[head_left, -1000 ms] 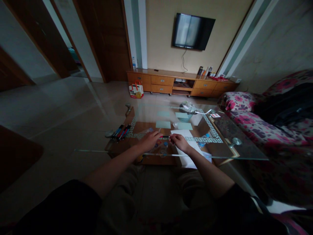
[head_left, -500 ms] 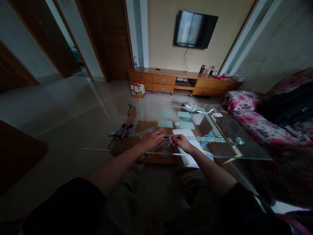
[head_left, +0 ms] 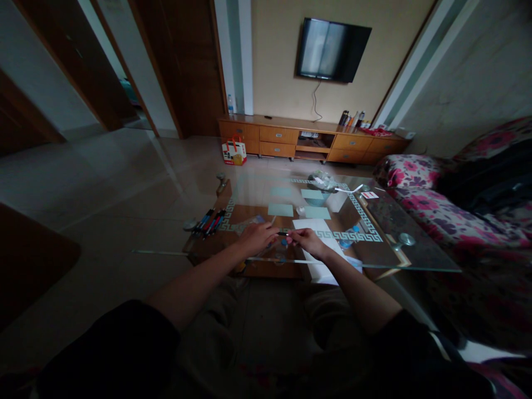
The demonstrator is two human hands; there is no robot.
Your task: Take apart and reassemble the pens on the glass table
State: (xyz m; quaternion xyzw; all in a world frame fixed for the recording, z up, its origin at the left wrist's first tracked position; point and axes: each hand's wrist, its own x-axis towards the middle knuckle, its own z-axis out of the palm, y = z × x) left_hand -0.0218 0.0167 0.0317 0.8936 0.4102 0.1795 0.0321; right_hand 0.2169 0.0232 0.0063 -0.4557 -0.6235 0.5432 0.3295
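Over the near side of the glass table, my left hand [head_left: 258, 236] and my right hand [head_left: 306, 242] face each other. Between their fingertips lies a short dark pen [head_left: 283, 234], roughly level, pinched at one end by each hand. Its ends are hidden in the fingers. A thin pale stick [head_left: 273, 219] shows just above my left fingers; I cannot make out what it is. Off to the left, several pens [head_left: 211, 223] in black, blue and red lie side by side on the glass.
The glass table [head_left: 419, 244] has white paper [head_left: 322, 257] by my right hand and pale green rectangles [head_left: 280, 210] farther in. A plastic bag [head_left: 323, 180] lies at the far side. Beyond stand a paper bag [head_left: 234, 152] and a TV cabinet [head_left: 277, 136]; a flowered sofa [head_left: 436, 216] is on the right.
Both hands stay almost in place, still holding the pen between them. My right fingers have shifted very slightly left; nothing else has visibly moved.
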